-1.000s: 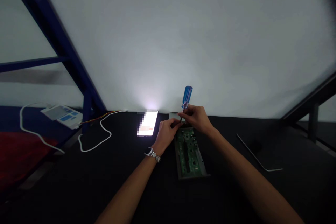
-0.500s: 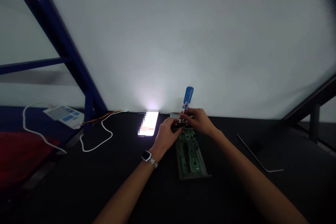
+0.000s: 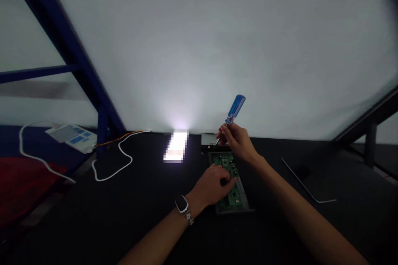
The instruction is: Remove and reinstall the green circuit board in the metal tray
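My right hand [image 3: 236,138] grips a screwdriver [image 3: 236,107] by its shaft, just below the clear blue handle. The handle leans up and to the right, and the tip points down-left at the far end of the work. Under it lies a dark strip with a grey metal plate [image 3: 209,139] behind. My left hand [image 3: 214,184] is over the middle of a green circuit board [image 3: 235,198] in a metal frame. Its fingers are curled, thumb and forefinger drawn towards each other; whatever they pinch is hidden.
A brightly lit phone [image 3: 176,145] stands by the wall, left of the board. Further left run a white cable [image 3: 124,155] and a white panel with blue patches [image 3: 74,137]. A bent, pale-edged dark flat thing [image 3: 306,188] lies on the black table at right.
My left hand has left the screwdriver's tip and come back towards me onto the middle of the board. The screwdriver has risen and tilted right in my right hand.
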A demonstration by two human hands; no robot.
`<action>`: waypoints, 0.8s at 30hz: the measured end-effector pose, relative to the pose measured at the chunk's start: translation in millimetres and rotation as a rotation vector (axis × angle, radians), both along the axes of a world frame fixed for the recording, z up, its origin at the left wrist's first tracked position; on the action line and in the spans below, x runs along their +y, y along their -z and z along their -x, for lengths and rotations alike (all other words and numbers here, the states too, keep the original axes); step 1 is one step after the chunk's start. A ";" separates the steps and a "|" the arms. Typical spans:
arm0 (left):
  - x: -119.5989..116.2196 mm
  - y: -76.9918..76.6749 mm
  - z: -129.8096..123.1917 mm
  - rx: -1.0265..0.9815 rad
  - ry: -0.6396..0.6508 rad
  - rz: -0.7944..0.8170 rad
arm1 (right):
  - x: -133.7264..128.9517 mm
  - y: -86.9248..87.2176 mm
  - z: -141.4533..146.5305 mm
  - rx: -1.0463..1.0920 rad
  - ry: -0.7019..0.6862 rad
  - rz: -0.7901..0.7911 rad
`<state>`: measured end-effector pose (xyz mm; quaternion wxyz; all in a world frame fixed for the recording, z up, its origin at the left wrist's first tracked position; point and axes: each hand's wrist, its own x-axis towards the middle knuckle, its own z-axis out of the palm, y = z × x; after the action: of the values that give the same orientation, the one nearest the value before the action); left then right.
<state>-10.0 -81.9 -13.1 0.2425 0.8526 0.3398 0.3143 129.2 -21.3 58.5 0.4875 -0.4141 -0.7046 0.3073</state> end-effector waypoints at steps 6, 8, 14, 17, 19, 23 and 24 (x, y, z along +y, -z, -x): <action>-0.5 -0.8 -0.6 0.004 0.008 -0.010 | 4.4 17.9 12.1 0.051 -0.008 0.076; -0.7 -1.1 -0.6 0.006 0.009 -0.007 | 5.2 22.5 13.8 0.006 -0.002 0.077; -1.9 -1.9 1.4 0.034 0.003 0.016 | 3.8 22.3 14.0 0.032 -0.007 0.082; -2.9 -3.8 3.2 -0.004 0.014 0.010 | 1.0 20.2 11.0 0.097 -0.006 0.090; -2.1 -6.7 5.5 -0.062 -0.005 -0.007 | -1.3 20.6 7.1 0.133 0.006 0.096; 8.4 -11.1 16.4 -0.219 -0.182 -0.025 | -6.5 27.6 -4.6 0.238 0.083 0.130; 13.1 -10.5 20.4 -0.250 -0.232 -0.017 | -7.8 30.2 -7.7 0.264 0.103 0.140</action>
<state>-30.5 -68.8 -2.6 0.2375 0.7640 0.4005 0.4467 136.9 -29.2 28.3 0.5610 -0.4386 -0.5891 0.3820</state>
